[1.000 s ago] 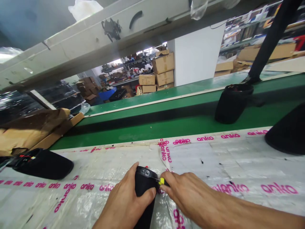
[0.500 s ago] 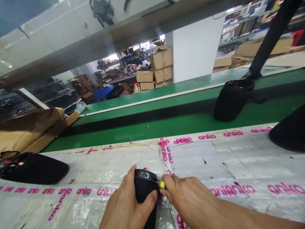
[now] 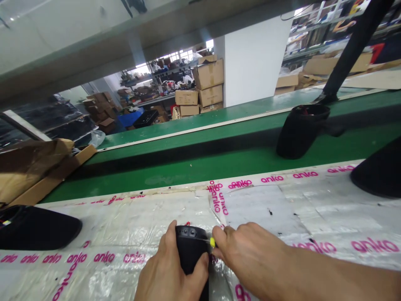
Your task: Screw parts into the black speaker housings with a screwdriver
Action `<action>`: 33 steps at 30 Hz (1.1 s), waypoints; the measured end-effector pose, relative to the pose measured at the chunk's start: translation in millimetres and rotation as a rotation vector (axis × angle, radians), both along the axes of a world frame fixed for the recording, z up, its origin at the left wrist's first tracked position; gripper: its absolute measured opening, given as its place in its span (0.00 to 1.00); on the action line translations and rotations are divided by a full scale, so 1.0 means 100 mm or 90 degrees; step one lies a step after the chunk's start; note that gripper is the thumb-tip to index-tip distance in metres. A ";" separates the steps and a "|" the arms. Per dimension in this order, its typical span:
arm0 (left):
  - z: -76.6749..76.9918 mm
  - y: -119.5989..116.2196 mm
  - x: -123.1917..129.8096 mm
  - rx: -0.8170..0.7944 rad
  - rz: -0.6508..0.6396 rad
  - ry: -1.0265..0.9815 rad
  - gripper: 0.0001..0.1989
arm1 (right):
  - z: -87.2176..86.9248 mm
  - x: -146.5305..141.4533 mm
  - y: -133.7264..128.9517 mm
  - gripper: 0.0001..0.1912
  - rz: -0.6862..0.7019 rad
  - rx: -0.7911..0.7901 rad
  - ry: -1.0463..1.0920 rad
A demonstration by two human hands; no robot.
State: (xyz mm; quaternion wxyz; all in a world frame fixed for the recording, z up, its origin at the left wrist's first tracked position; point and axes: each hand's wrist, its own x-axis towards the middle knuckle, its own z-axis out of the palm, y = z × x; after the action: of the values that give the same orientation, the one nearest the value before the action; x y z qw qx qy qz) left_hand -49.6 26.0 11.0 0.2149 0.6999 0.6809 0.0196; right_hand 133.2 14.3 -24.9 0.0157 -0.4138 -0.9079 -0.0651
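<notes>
My left hand (image 3: 175,267) is closed round a black fabric-covered speaker housing (image 3: 191,251), thumb on its right side and fingers on its left. At the top of the housing is a dark panel (image 3: 189,231) with several small round openings. In my right hand (image 3: 247,246) is a thin metal-tipped tool with a yellow collar (image 3: 212,242); its handle is hidden by my fingers. Its tip points left and meets the housing just below the panel's right end. I cannot tell whether the tip is under the panel's edge.
A similar black housing (image 3: 40,228) lies at the left, with wires at its open end. Another housing (image 3: 299,131) stands on the green conveyor belt (image 3: 175,171), and a black shape (image 3: 380,173) sits at the right. An open cardboard box (image 3: 59,175) is at the left. A beam (image 3: 131,54) crosses overhead.
The view has shifted slightly. Both hands keep their grips, and the tool stays at the housing's upper right edge with little visible movement.
</notes>
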 end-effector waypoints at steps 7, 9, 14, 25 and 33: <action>0.03 0.04 -0.01 -0.036 -0.013 0.007 0.41 | 0.05 0.05 0.05 0.08 0.007 -0.031 0.101; 0.04 0.04 -0.01 -0.024 -0.015 0.009 0.40 | 0.07 0.05 0.08 0.05 0.003 -0.064 0.121; 0.02 0.04 -0.06 0.039 0.010 -0.019 0.39 | 0.17 0.09 0.06 0.07 -0.067 -0.174 0.231; 0.00 0.00 -0.12 0.047 0.021 -0.149 0.38 | 0.13 0.16 -0.08 0.09 -0.120 -0.184 0.397; 0.01 0.00 -0.08 0.037 0.027 -0.106 0.40 | 0.06 0.17 -0.06 0.11 -0.131 -0.149 0.379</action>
State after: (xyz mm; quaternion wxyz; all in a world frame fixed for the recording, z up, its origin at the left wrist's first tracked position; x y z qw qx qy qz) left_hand -57.4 26.0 12.3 0.2498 0.6873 0.6744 0.1019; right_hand 149.8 8.7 -19.1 0.2258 -0.5029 -0.8184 0.1623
